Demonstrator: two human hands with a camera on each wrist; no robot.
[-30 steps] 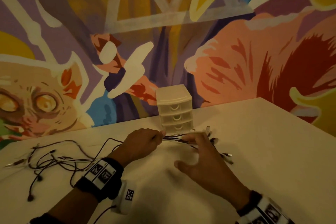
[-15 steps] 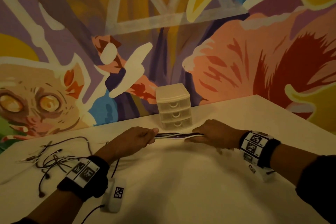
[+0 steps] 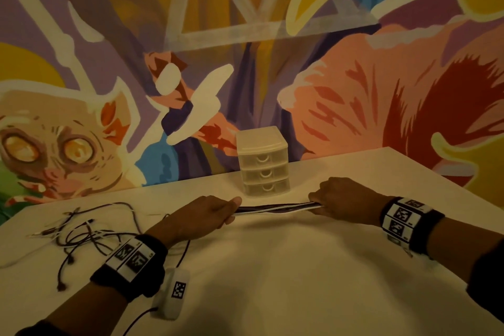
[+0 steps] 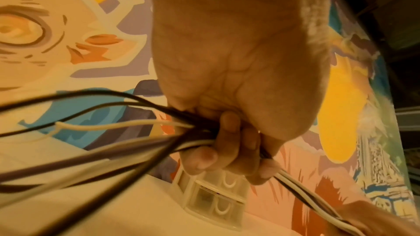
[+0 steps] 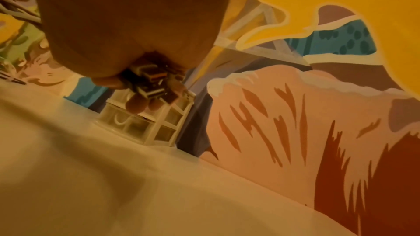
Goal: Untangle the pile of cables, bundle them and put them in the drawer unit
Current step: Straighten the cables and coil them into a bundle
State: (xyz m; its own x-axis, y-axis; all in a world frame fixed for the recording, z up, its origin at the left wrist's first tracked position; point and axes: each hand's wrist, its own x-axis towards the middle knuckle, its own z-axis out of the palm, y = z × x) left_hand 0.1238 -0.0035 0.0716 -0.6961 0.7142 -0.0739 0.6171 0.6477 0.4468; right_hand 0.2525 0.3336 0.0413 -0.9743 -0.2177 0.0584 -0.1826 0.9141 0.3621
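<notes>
A bunch of black and white cables (image 3: 275, 209) runs taut between my two hands just above the white table (image 3: 300, 281). My left hand (image 3: 210, 213) grips the bunch in a fist (image 4: 227, 141); the loose ends (image 3: 81, 234) trail off to the left in a tangle. My right hand (image 3: 338, 199) is closed round the other end, where several plug connectors (image 5: 152, 82) stick out of the fist. The small translucent three-drawer unit (image 3: 262, 161) stands just behind the cables against the wall, all drawers shut.
A painted mural wall (image 3: 354, 90) rises right behind the table. A small white tagged device (image 3: 174, 292) with a black lead lies by my left wrist. The table's right edge (image 3: 447, 177) slants away behind my right forearm.
My right hand swung from an open pose over the cable ends to a closed grip on them and pulled rightwards, stretching the bunch straight. The left hand kept its grip.
</notes>
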